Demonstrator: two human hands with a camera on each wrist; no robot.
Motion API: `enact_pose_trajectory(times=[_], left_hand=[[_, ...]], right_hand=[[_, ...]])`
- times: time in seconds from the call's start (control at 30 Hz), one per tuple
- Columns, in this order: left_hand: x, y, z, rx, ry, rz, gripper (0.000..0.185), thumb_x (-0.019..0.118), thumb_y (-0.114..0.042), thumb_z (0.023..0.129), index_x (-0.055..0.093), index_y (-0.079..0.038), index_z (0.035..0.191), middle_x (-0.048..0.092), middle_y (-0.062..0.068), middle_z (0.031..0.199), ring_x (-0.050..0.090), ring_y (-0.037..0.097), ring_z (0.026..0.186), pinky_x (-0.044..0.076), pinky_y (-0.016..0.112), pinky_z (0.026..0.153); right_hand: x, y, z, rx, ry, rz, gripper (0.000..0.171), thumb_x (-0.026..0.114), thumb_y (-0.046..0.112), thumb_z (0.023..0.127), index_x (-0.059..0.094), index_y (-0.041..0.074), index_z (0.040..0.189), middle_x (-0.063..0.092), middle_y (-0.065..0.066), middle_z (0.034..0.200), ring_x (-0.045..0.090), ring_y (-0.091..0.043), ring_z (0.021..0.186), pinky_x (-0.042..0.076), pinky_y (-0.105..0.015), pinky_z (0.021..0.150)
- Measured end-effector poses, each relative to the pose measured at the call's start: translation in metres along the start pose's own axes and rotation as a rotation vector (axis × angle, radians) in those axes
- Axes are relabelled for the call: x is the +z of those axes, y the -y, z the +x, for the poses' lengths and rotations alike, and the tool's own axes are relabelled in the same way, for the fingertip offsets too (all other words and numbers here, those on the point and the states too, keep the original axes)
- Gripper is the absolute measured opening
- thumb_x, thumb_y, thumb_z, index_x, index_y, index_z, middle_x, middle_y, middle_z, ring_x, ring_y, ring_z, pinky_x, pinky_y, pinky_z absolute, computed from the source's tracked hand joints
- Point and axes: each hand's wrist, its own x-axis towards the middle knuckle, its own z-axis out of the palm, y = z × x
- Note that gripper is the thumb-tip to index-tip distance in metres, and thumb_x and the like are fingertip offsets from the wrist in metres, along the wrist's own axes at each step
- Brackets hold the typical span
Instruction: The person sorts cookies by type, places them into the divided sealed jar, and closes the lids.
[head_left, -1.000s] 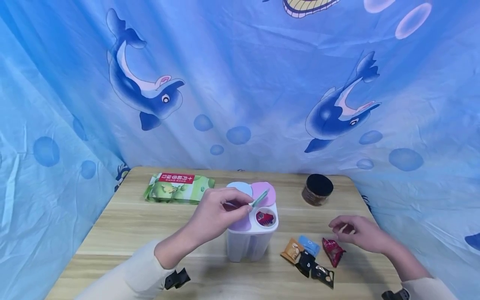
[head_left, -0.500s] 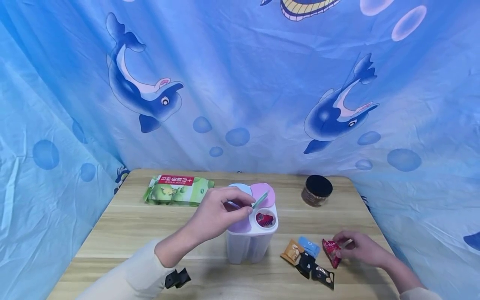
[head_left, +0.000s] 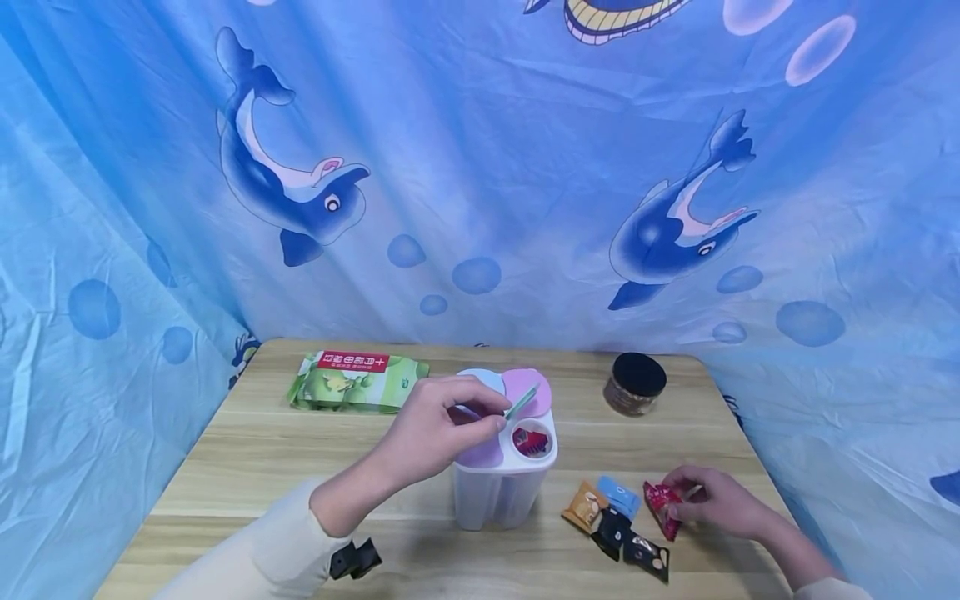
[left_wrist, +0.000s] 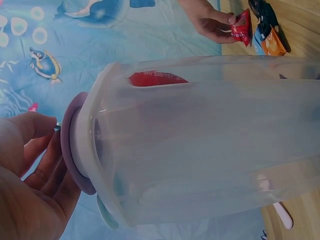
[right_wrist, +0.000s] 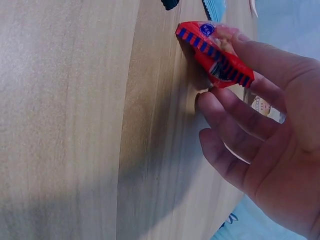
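My left hand [head_left: 442, 421] pinches a thin green lid [head_left: 522, 402], seen nearly edge-on, above a tall translucent storage container [head_left: 498, 492]. Blue, pink and purple round lids [head_left: 480, 452] cover three of its openings; through the uncovered one shows a red packet [head_left: 531, 442]. In the left wrist view that packet [left_wrist: 157, 78] lies behind the container's clear wall. Off to the right, my right hand [head_left: 720, 502] grips another red snack packet [head_left: 662, 510]. From the right wrist view, thumb and fingers hold this packet [right_wrist: 215, 52] by one end, its striped edge showing.
Left of the right hand lie an orange packet [head_left: 585, 505], a blue packet [head_left: 619, 496] and black packets [head_left: 647, 557]. A black-lidded jar [head_left: 635, 384] stands at the back right of the wooden table [head_left: 247, 475]. Green wipes [head_left: 358, 381] lie at the back left.
My right hand has come down and toward me onto the red packet and taken hold of it. The left hand stays where it was with the green lid.
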Motion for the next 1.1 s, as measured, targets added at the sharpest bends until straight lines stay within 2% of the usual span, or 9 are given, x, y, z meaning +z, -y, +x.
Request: enact_pose_trajectory(times=[0.23, 0.4, 0.5, 0.6, 0.73, 0.87, 0.97, 1.1], left_hand=[[0.000, 0.001, -0.001, 0.011, -0.011, -0.003, 0.019, 0.079, -0.010, 0.087, 0.081, -0.018, 0.104, 0.077, -0.005, 0.095, 0.071, 0.009, 0.087, 0.062, 0.027, 0.075], [0.001, 0.003, -0.005, -0.017, 0.003, -0.005, 0.017, 0.079, -0.012, 0.088, 0.081, -0.018, 0.104, 0.077, -0.005, 0.096, 0.071, 0.008, 0.088, 0.062, 0.026, 0.076], [0.001, 0.003, -0.005, -0.015, 0.006, 0.000, 0.017, 0.079, -0.012, 0.088, 0.081, -0.018, 0.104, 0.077, -0.005, 0.095, 0.071, 0.008, 0.087, 0.062, 0.026, 0.076], [0.000, 0.002, -0.003, 0.011, -0.006, 0.008, 0.017, 0.079, -0.011, 0.088, 0.081, -0.018, 0.103, 0.077, -0.005, 0.095, 0.071, 0.008, 0.087, 0.062, 0.027, 0.075], [-0.001, 0.001, -0.001, 0.023, -0.008, 0.022, 0.017, 0.079, -0.011, 0.088, 0.081, -0.018, 0.103, 0.077, -0.005, 0.095, 0.071, 0.007, 0.087, 0.062, 0.027, 0.075], [-0.001, -0.001, 0.000, 0.020, -0.007, 0.028, 0.017, 0.079, -0.011, 0.088, 0.081, -0.018, 0.103, 0.077, -0.005, 0.095, 0.071, 0.007, 0.087, 0.062, 0.026, 0.075], [-0.001, -0.002, 0.000, 0.017, -0.007, 0.028, 0.018, 0.079, -0.010, 0.087, 0.081, -0.018, 0.103, 0.078, -0.005, 0.096, 0.071, 0.007, 0.088, 0.062, 0.026, 0.075], [0.000, -0.001, -0.001, 0.012, -0.007, 0.024, 0.018, 0.079, -0.010, 0.087, 0.081, -0.017, 0.104, 0.078, -0.004, 0.096, 0.071, 0.007, 0.087, 0.062, 0.026, 0.075]], right_hand=[[0.000, 0.003, 0.002, -0.010, -0.019, -0.019, 0.030, 0.080, 0.024, 0.088, 0.069, 0.007, 0.110, 0.069, -0.004, 0.098, 0.063, -0.006, 0.084, 0.053, -0.024, 0.069], [0.000, 0.003, 0.001, -0.006, -0.033, -0.001, 0.031, 0.079, 0.024, 0.088, 0.070, 0.004, 0.110, 0.070, -0.005, 0.099, 0.064, -0.007, 0.084, 0.055, -0.025, 0.070], [-0.005, 0.011, 0.001, 0.004, -0.082, -0.016, 0.032, 0.079, 0.026, 0.090, 0.070, 0.004, 0.113, 0.071, -0.004, 0.100, 0.065, -0.007, 0.085, 0.055, -0.025, 0.070], [-0.017, 0.031, 0.006, -0.012, -0.168, -0.051, 0.034, 0.079, 0.028, 0.090, 0.070, 0.006, 0.114, 0.072, -0.003, 0.100, 0.065, -0.006, 0.085, 0.055, -0.025, 0.069], [-0.027, 0.063, 0.012, -0.104, -0.283, -0.085, 0.037, 0.080, 0.026, 0.090, 0.068, 0.008, 0.120, 0.072, -0.001, 0.100, 0.066, -0.005, 0.086, 0.057, -0.027, 0.068], [-0.031, 0.097, 0.015, -0.245, -0.371, -0.132, 0.037, 0.082, 0.020, 0.089, 0.068, 0.013, 0.123, 0.073, 0.003, 0.102, 0.066, -0.005, 0.086, 0.057, -0.026, 0.067], [-0.033, 0.123, 0.016, -0.352, -0.397, -0.159, 0.034, 0.082, 0.014, 0.088, 0.070, 0.019, 0.120, 0.073, 0.006, 0.104, 0.066, -0.005, 0.089, 0.057, -0.025, 0.067], [-0.032, 0.156, 0.018, -0.469, -0.390, -0.163, 0.038, 0.081, 0.007, 0.087, 0.068, 0.023, 0.119, 0.071, 0.008, 0.108, 0.067, -0.007, 0.093, 0.057, -0.025, 0.069]])
